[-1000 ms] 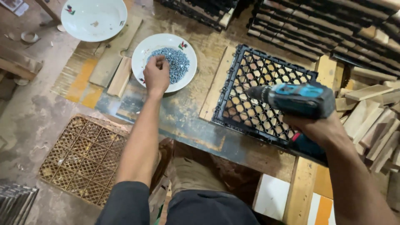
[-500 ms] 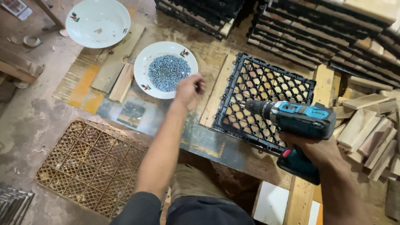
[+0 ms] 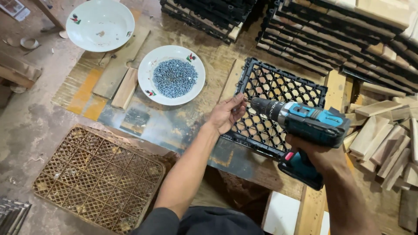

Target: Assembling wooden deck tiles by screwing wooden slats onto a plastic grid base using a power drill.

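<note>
— While the left hand (image 3: 226,114) pinches something tiny at the nose of the blue cordless drill (image 3: 305,124), I'd judge the work has barely begun. Its grip is nearly closed, thumb against fingertips, right at the bit; it's probably a screw, though it is too small for me to be sure.

— And the right hand (image 3: 315,152)?

— Wrapped tight round the drill's handle, grip fully closed on it, the drill lying almost level with its nose pointing left over the black plastic grid (image 3: 278,109). That grid lies flat on the counter (image 3: 183,126), just in front of the person.

— What makes you say it's early?

— No wooden slat is on the grid yet; I see only bare lattice. The white bowl of screws (image 3: 172,76) is heaped full, and the loose wooden slats (image 3: 383,139) are piled to the right, unused. Behind, the stacked black grids (image 3: 305,39) sit in rows with pale wood showing along some edges; whether those are finished I can't tell.

— Room to move?

— Decent on the left: open counter lies between the bowl and the grid, so the left arm has a free path. An empty white bowl (image 3: 100,24) sits farther off, well apart. The right side is tighter, with slats close by the drill elbow. A brown lattice panel (image 3: 96,178) lies low on the floor near the counter's front edge.
</note>
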